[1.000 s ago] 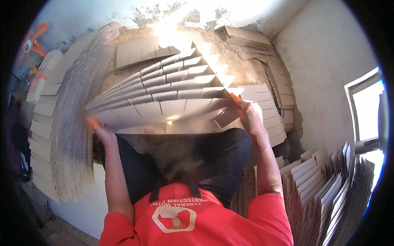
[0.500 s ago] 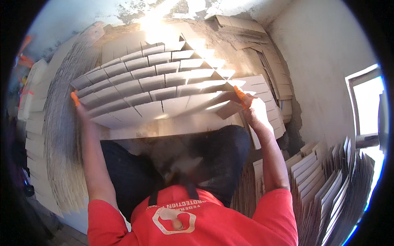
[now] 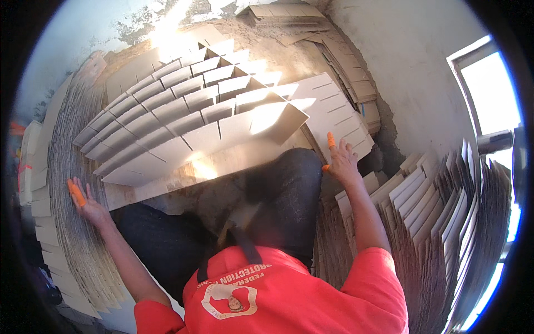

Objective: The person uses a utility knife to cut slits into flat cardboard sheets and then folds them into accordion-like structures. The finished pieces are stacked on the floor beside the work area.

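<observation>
Fingers open and released on both hands, orange finger cots [image 3: 78, 196] on; left hand [image 3: 93, 209] is out over the long cardboard strip stack [image 3: 72, 139], contact unclear, right hand [image 3: 343, 162] near the slotted cardboard sheets [image 3: 334, 106]. Forearms [image 3: 370, 217] reach forward, angled apart. Cardboard divider grid [image 3: 200, 139] sits between and beyond the hands, ungripped, on the board [image 3: 236, 161] ahead of the knees [image 3: 297, 167].

To my right I note a pale plaster wall [image 3: 403, 61] with a ragged lower edge [image 3: 387, 111], and in it a white-framed window [image 3: 486, 92], glaring bright, crossed by a grey bar [image 3: 495, 142]. Ahead and left I observe a whitish wall [image 3: 75, 58] with dark flaked patches [image 3: 135, 28]; at far left, a white box [image 3: 31, 142] bearing a red band [image 3: 24, 166], an indistinct orange object [image 3: 18, 129] near it
</observation>
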The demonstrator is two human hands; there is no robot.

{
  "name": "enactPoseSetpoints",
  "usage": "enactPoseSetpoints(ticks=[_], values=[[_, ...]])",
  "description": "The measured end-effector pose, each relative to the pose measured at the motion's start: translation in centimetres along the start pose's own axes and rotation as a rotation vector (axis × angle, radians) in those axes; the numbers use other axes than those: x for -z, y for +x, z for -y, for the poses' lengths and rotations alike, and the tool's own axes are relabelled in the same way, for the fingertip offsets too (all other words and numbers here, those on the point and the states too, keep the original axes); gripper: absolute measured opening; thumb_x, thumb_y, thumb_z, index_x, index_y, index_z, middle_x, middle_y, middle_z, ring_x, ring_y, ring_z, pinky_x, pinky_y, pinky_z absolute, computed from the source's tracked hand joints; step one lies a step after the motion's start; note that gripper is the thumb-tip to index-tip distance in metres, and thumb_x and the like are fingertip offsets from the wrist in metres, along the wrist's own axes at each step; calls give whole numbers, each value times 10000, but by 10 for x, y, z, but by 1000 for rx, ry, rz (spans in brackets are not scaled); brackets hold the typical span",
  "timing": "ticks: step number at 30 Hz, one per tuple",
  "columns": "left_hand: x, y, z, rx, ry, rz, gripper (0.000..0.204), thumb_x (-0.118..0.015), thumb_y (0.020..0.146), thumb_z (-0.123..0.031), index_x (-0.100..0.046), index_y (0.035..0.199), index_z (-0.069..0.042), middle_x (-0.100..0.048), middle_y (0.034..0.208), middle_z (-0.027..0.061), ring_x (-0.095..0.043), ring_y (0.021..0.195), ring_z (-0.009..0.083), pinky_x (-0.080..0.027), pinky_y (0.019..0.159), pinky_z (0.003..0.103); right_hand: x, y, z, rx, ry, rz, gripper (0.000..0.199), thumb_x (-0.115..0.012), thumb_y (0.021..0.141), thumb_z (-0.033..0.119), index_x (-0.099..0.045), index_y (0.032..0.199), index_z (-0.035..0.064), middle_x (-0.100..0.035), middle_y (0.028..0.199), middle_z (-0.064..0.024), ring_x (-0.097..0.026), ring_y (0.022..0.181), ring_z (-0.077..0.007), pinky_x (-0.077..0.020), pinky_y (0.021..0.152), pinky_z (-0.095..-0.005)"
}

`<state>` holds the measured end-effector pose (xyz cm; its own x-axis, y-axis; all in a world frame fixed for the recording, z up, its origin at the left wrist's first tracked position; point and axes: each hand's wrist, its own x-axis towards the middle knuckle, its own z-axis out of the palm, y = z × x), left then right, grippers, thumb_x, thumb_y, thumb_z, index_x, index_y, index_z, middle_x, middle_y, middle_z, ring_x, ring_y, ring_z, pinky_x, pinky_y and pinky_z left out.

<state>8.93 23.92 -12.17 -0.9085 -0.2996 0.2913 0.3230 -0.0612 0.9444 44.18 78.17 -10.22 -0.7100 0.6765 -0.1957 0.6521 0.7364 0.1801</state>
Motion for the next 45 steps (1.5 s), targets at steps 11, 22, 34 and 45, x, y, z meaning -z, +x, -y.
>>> enactPoseSetpoints(ticks=[11, 22, 34, 45], values=[[0, -44, -33, 94, 71, -2, 400, -451, 995, -128, -471, 1355, 43, -549, 1327, 187, -542, 1224, 260, -388, 1054, 373, -76, 31, -18, 143, -60, -167, 509, -640, 802, 70, -531, 1296, 120, -564, 978, -131, -595, 889, -300, -515, 728, -402], [-63, -87, -91, -188, 167, 364, 341, -598, 891, -69, -617, 1211, 48, -659, 1172, 140, -595, 1137, 207, -423, 1019, 332, 0, 37, -70, 199, 929, -89, 575, -710, 725, -15, -579, 1279, 60, -642, 879, -92, -620, 781, -209, -509, 679, -302], [-211, -133, -102, -807, 512, 871, 375, -747, 779, -178, -632, 1101, -23, -681, 953, 168, -645, 885, 341, -507, 781, 411, 242, 5, -10, 404, 661, -873, 415, -569, 824, -51, -621, 1225, 43, -682, 859, -100, -648, 761, -147, -547, 667, -304], [-228, -154, -79, -653, 431, 981, 58, -606, 803, -98, -609, 765, -55, -599, 688, 155, -600, 689, 342, -473, 642, 444, 246, 29, 55, 623, 1060, -463, 624, -550, 736, -159, -595, 1308, 87, -684, 1066, -34, -603, 964, -89, -506, 885, -274]])
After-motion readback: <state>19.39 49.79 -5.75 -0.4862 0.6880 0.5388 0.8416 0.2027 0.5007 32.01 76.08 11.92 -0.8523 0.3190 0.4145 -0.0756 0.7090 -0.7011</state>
